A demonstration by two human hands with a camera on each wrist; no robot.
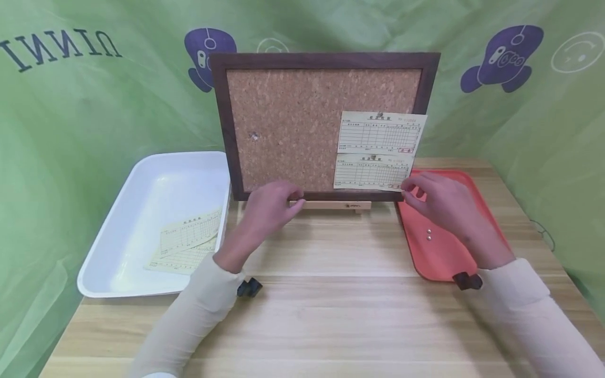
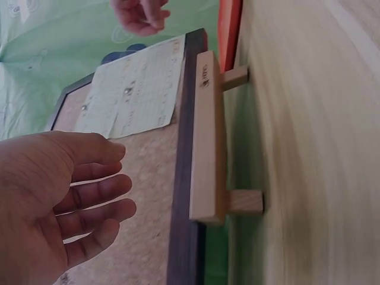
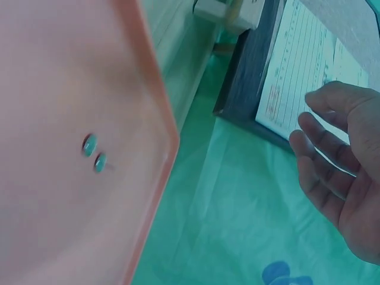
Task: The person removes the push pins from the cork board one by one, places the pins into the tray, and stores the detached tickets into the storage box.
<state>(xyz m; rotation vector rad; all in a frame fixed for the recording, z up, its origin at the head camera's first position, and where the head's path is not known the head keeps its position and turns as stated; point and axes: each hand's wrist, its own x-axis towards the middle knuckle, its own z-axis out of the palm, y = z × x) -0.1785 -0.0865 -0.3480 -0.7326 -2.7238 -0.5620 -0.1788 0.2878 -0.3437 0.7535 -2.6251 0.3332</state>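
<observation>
A framed corkboard (image 1: 293, 121) stands on a wooden base (image 1: 331, 205). Two printed receipt slips are pinned at its right side, the upper slip (image 1: 380, 134) just above the lower slip (image 1: 371, 172). My left hand (image 1: 274, 207) hovers before the board's lower frame, fingers loosely bent with nothing between them, as the left wrist view confirms. By the lower slip's bottom right corner is my right hand (image 1: 444, 202), also holding nothing; in the right wrist view its fingers (image 3: 329, 142) are loosely bent. Whether it touches the slip, I cannot tell.
On the left, a white tray (image 1: 111, 210) holds overlapping receipt slips (image 1: 189, 236). A red tray (image 1: 449, 252) at right carries two small shiny tacks (image 1: 429, 231). A silvery spot (image 1: 254, 136) shows on the cork's left. Green cloth (image 1: 156, 105) hangs behind.
</observation>
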